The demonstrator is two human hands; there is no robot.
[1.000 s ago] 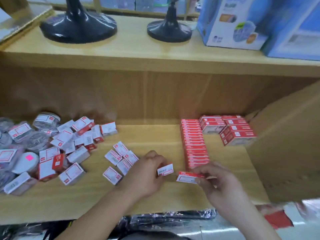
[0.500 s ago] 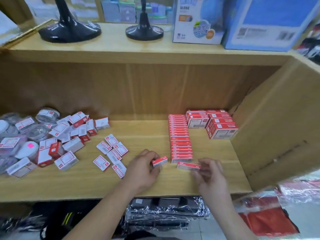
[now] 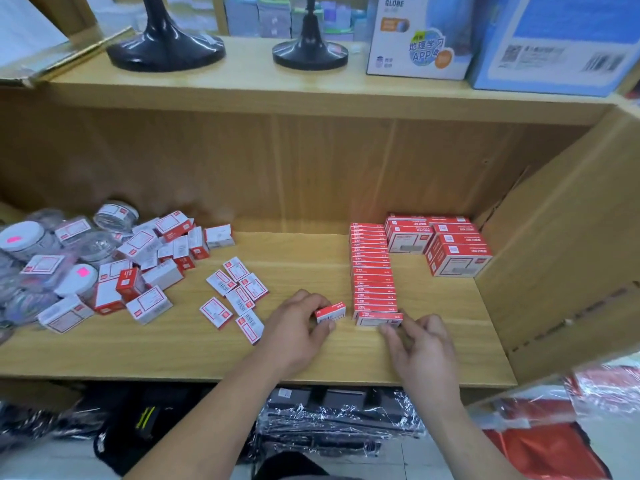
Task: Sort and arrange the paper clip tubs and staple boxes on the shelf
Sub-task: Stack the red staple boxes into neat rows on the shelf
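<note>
A neat row of red staple boxes (image 3: 371, 271) runs front to back on the wooden shelf (image 3: 443, 341). My right hand (image 3: 420, 344) touches the nearest box of that row (image 3: 379, 319) with its fingertips, pushing it against the row's front end. My left hand (image 3: 298, 325) pinches another small red staple box (image 3: 330, 313) just left of the row. Several loose staple boxes (image 3: 239, 292) lie flat left of my hand. A jumbled heap of boxes (image 3: 145, 265) and clear paper clip tubs (image 3: 116, 216) fills the shelf's left end.
Larger red staple cartons (image 3: 457, 258) stand stacked at the back right, by the shelf's side wall (image 3: 561, 258). On the upper shelf stand two black lamp bases (image 3: 166, 46) and blue boxes (image 3: 419, 39). Plastic-wrapped goods (image 3: 332, 417) lie below the shelf.
My right hand has set its box down at the front end of the row. My left hand has turned its box red side up and brought it close to the row.
</note>
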